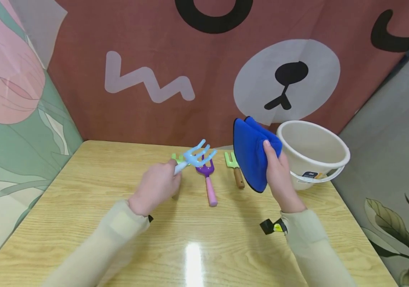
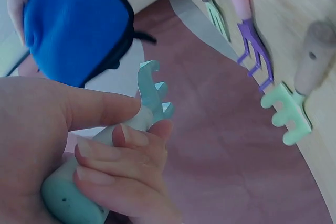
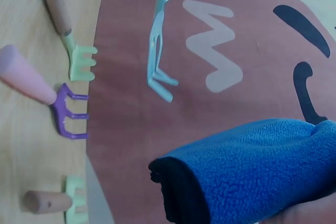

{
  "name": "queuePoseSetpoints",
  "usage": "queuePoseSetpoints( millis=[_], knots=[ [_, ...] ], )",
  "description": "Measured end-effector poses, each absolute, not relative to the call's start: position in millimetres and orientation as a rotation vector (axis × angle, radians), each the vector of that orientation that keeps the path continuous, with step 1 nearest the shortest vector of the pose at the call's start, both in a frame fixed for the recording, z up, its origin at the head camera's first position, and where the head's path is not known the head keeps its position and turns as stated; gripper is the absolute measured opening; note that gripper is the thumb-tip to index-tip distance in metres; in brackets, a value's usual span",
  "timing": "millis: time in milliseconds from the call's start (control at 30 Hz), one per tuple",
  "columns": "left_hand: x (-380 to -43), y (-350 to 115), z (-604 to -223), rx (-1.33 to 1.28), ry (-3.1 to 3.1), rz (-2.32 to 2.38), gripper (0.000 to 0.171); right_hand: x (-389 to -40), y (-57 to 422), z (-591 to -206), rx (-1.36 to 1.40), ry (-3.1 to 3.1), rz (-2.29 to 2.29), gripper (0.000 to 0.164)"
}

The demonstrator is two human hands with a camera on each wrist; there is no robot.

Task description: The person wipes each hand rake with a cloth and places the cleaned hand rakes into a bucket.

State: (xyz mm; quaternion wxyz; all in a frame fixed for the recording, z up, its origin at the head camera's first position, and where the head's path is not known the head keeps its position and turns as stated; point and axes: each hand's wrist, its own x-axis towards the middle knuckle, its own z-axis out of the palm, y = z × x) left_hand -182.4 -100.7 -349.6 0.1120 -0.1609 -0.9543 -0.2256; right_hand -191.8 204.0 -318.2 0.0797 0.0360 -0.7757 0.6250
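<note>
My left hand [image 1: 156,185] grips a light blue hand rake [image 1: 194,158] by its pale handle, tines pointing away and up, held over the table. In the left wrist view the thumb and fingers wrap round that handle. A folded blue fleece cloth [image 1: 250,155] with black edging is pinched in my right hand [image 1: 279,179], thumb on its near face. Below lie a purple hand rake [image 1: 205,170] with a pink handle and a green hand fork [image 1: 238,177] with a brown handle. Another green rake [image 2: 291,113] is partly hidden behind my left hand in the head view.
A white bucket [image 1: 312,143] with a lowered handle stands at the back right, close beside the cloth. The wooden table [image 1: 93,187] ends at a brown cloth backdrop [image 1: 147,119] with a bear face. Printed curtains hang at both sides.
</note>
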Motion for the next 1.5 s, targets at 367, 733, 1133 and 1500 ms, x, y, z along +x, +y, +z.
queuePoseSetpoints(
  millis=[367, 733, 1133, 1500],
  knots=[
    [-178, -83, -347, -0.505, -2.842, -0.656, 0.013, -214, 171, -314, 0.299, -2.202, 1.689, 0.058],
    [-174, -74, -346, -0.551, -2.805, -0.67, 0.013, -211, 147, -333, 0.553, -2.414, 1.43, 0.048],
    [-172, -72, -346, -0.585, -2.742, -0.651, 0.014, -213, 136, -361, 0.907, -2.55, 0.763, 0.053],
    [-172, -72, -346, -0.607, -2.713, -0.662, 0.016, -220, 142, -369, 1.005, -2.527, 0.441, 0.071]
  ],
)
